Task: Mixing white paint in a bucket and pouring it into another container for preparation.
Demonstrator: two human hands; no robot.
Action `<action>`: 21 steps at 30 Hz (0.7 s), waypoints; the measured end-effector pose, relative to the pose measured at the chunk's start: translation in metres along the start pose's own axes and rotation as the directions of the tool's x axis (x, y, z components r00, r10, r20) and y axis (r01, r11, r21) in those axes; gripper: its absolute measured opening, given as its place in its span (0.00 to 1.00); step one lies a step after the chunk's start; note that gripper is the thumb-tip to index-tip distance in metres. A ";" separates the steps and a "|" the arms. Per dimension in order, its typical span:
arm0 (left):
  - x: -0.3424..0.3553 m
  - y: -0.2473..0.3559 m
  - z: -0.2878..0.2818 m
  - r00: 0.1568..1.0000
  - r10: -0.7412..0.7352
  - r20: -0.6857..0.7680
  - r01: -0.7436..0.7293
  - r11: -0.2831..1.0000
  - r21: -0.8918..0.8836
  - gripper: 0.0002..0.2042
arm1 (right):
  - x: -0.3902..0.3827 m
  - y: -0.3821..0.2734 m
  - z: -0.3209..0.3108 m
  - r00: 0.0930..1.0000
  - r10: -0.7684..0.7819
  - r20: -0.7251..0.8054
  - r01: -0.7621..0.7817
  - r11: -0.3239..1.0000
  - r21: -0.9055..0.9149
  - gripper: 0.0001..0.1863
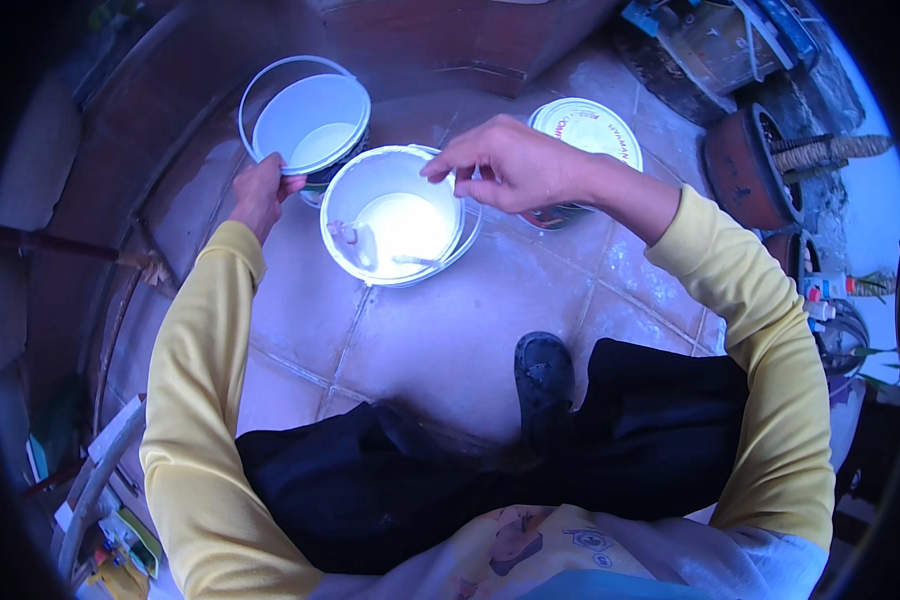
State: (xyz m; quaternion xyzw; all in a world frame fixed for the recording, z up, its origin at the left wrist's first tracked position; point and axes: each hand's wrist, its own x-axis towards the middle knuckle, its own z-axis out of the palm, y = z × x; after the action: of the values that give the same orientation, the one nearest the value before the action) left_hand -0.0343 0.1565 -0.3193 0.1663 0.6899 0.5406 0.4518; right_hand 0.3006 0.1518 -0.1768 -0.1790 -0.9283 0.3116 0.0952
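Observation:
A white bucket (pixel 340 265) stands in the middle of the tiled floor, with a bright white inside and its handle hanging down the near right side. Small things lie in it against the left and near walls, too washed out to name. Behind it to the left, a second white bucket (pixel 312 100) has its handle raised. My left hand (pixel 257 197) grips this second bucket's near left rim, fingers closed. Above the middle bucket's right rim hovers my right hand (pixel 515 165), its fingers bent but apart, with nothing visible in them.
A bucket with a printed white lid (pixel 595 135) stands beyond my right wrist. Brown plant pots (pixel 745 165) line the right side, and a stacked container (pixel 720 50) sits at the back right. My dark shoe (pixel 545 370) rests on the floor in front. Sticks and clutter lie at the left.

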 end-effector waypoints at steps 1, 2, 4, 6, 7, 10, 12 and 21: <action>0.003 0.000 -0.002 0.999 -0.028 0.026 0.027 0.999 0.041 0.06 | -0.005 0.013 -0.020 0.998 0.027 -0.059 -0.027 1.000 -0.008 0.16; 0.004 0.000 -0.004 0.999 -0.020 0.048 0.016 0.997 0.071 0.07 | -0.012 0.027 -0.037 0.974 0.056 -0.218 -0.072 0.995 -0.066 0.13; 0.004 0.001 -0.007 0.997 -0.034 0.073 0.027 0.995 0.097 0.10 | -0.034 0.058 -0.072 0.921 0.172 -0.351 -0.274 0.924 -0.265 0.10; -0.001 0.003 -0.009 0.992 -0.017 0.124 0.006 0.996 0.088 0.11 | -0.061 0.089 -0.098 0.828 0.470 -0.304 -0.558 0.737 -0.381 0.08; -0.005 0.004 -0.011 0.994 -0.020 0.106 0.010 0.995 0.095 0.13 | -0.077 0.103 -0.105 0.762 0.565 -0.316 -0.646 0.627 -0.436 0.09; -0.013 0.014 -0.017 0.998 -0.041 0.054 0.031 0.984 0.174 0.21 | -0.123 0.135 -0.101 0.596 0.706 -0.382 -0.765 0.354 -0.538 0.14; -0.016 0.023 -0.021 0.998 -0.057 -0.025 0.061 0.974 0.219 0.23 | -0.147 0.148 -0.102 0.218 0.947 -0.235 -0.976 0.205 -0.081 0.16; -0.012 0.027 -0.020 0.913 0.318 -0.257 -0.171 0.868 0.466 0.20 | -0.162 0.152 -0.109 0.291 0.954 -0.066 -0.811 0.283 0.513 0.08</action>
State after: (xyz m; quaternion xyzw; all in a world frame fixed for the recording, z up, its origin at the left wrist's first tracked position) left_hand -0.0506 0.1458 -0.2897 0.2583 0.8304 0.4468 0.2101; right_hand 0.5224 0.2602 -0.1946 -0.7038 -0.5440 0.4450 0.1037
